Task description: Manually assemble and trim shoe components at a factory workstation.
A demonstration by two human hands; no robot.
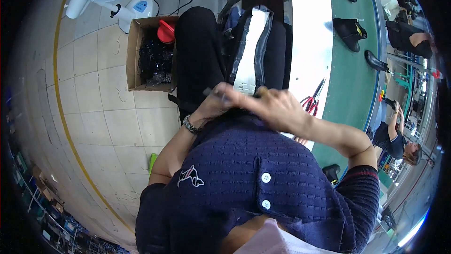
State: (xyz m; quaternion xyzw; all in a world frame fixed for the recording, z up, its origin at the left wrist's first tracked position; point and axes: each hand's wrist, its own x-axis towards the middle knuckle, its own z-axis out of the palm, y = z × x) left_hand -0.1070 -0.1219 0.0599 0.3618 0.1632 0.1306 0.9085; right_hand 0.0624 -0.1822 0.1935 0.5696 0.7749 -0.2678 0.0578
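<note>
We grip the black-and-white boot upper on our lap, left hand and right hand closed on its near end; next calls for the red scissors, we judge.

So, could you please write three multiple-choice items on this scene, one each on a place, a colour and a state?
1. Where is the cardboard box?
A. On the tiled floor, at the person's left
B. On the green belt
C. On the lap

2. What colour are the scissors' handles?
A. Blue
B. Red
C. Yellow

3. How are the hands?
A. Both on the lap, at the boot piece
B. Both resting on the belt
C. One raised

A: it stands on tiles. B: red loops. A: left hand and right hand meet there.
</note>
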